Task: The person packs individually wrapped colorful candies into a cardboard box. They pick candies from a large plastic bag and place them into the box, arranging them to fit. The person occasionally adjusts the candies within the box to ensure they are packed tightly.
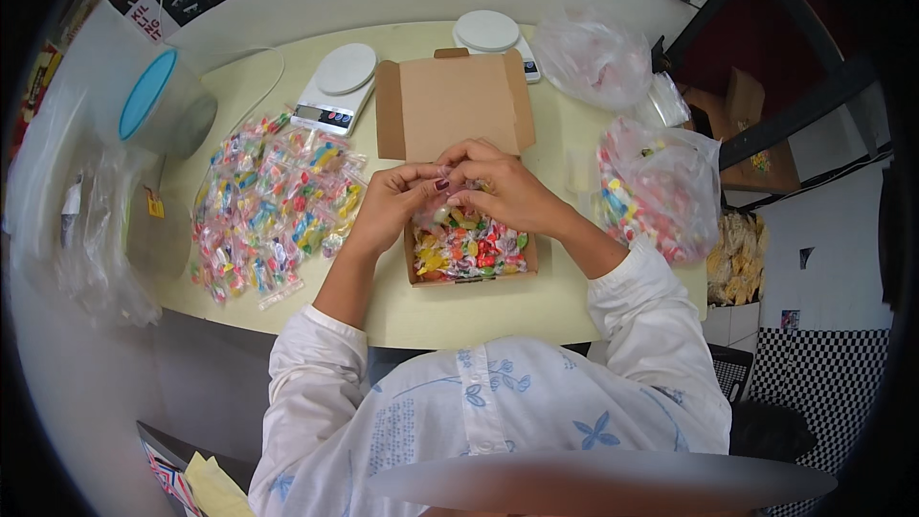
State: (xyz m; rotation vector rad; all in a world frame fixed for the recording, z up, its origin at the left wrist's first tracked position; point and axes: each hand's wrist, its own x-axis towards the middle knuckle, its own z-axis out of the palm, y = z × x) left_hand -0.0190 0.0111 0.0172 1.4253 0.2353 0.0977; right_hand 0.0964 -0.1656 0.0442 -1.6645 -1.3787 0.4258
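Observation:
My left hand [397, 199] and my right hand [502, 183] meet over an open cardboard box [456, 104] whose lid is folded back. Between their fingertips they pinch a small clear plastic bag [429, 212], partly hidden by the fingers; a pale round piece shows by it. Wrapped candies [470, 248] in red, yellow, green and orange fill the visible part of the box. To the left of my left hand lies a wide pile of small clear bags of candies [276, 208].
Two white digital scales [334, 90] [488, 32] stand behind. On the right are a big plastic bag of candies [657, 190] and a crumpled clear bag [596, 61]. A blue-rimmed tub [172, 111] sits at the left, near hanging plastic bags [97, 230].

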